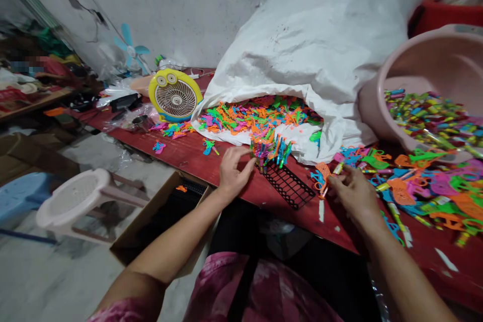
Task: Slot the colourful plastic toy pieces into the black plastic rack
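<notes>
I am looking down over two bare hands working at a red desk (181,161). The left hand (234,173) is curving loosely, thumb and forefinger parted, at the near left end of a black grid rack (290,187); I am not able to tell whether it is grasping the edge or only touching it. The rack is lying slantwise near the front of the desk, its far end carrying a row of upright colourful pieces (278,152), its nearer cells showing bare bars. The right hand (353,193) is bending its fingers inward and, as far as the blur is letting me judge, pinching a small yellow-wrapped tube (338,168). Just beside those fingers an orange piece (323,170) is lying near some blue ones.

To the right, a loose heap (433,186) of similar pieces is spreading over the desk, below a tilted pink tub (380,90) that is holding many more wrapped tubes. Behind the rack, a bulging white sack (320,35) is spilling bright plastic parts (245,115) from its mouth. A yellow fan (176,99) (its top is wearing two round eyes) is standing left of the sack. Below the desk edge, a cardboard box (133,222) is sitting beside the left forearm.
</notes>
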The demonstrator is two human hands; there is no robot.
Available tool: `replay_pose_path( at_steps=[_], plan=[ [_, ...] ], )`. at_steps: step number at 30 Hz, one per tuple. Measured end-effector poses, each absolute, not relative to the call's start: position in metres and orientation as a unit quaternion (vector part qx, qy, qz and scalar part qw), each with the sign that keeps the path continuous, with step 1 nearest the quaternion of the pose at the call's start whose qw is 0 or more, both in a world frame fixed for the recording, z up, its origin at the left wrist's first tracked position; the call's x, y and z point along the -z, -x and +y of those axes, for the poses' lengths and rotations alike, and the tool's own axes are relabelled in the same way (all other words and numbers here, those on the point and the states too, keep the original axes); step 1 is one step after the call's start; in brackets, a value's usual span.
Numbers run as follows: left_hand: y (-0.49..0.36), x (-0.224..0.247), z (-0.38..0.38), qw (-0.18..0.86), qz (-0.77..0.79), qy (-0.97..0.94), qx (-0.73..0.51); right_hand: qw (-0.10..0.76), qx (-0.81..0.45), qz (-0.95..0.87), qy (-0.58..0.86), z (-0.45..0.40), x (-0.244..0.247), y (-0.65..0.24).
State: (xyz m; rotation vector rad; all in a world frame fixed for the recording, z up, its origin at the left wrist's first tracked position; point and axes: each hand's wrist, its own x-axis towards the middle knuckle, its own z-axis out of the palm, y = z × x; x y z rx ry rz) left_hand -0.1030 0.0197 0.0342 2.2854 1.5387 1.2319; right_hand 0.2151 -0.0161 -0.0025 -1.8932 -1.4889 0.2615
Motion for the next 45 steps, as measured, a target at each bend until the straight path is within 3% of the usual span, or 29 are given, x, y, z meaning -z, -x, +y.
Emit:
replay_pose_path(
  at_steps=[5,10,16,31,34,37,40,42,45],
  plan=[
    [0.092,0.008,0.018,0.148,0.542,-0.746,-0.359,0.318,0.079,-0.618,0.715,-0.034,-0.024,-0.185],
    [0.079,0.015,0.029,0.159,0.597,-0.725,-0.304,0.293,-0.032,-0.809,0.508,-0.036,-0.004,-0.128],
    [0.081,0.015,0.039,0.168,0.573,-0.753,-0.276,0.183,0.047,-0.831,0.523,-0.027,0.013,-0.107],
    [0.082,0.01,0.045,0.136,0.53,-0.808,-0.218,0.161,0.068,-0.84,0.514,-0.024,0.007,-0.108],
    [0.084,0.011,0.045,0.154,0.535,-0.797,-0.234,0.229,0.005,-0.821,0.522,-0.018,0.003,-0.105],
    [0.086,0.012,0.046,0.172,0.544,-0.78,-0.257,0.387,-0.081,-0.741,0.543,-0.014,-0.004,-0.099],
    [0.088,0.013,0.046,0.194,0.548,-0.764,-0.279,0.499,-0.076,-0.653,0.565,-0.009,-0.02,-0.092],
    [0.087,0.013,0.046,0.208,0.545,-0.757,-0.294,0.498,-0.038,-0.664,0.557,-0.004,-0.036,-0.089],
    [0.085,0.014,0.046,0.208,0.544,-0.757,-0.296,0.419,0.023,-0.734,0.534,0.01,-0.062,-0.085]
  ],
)
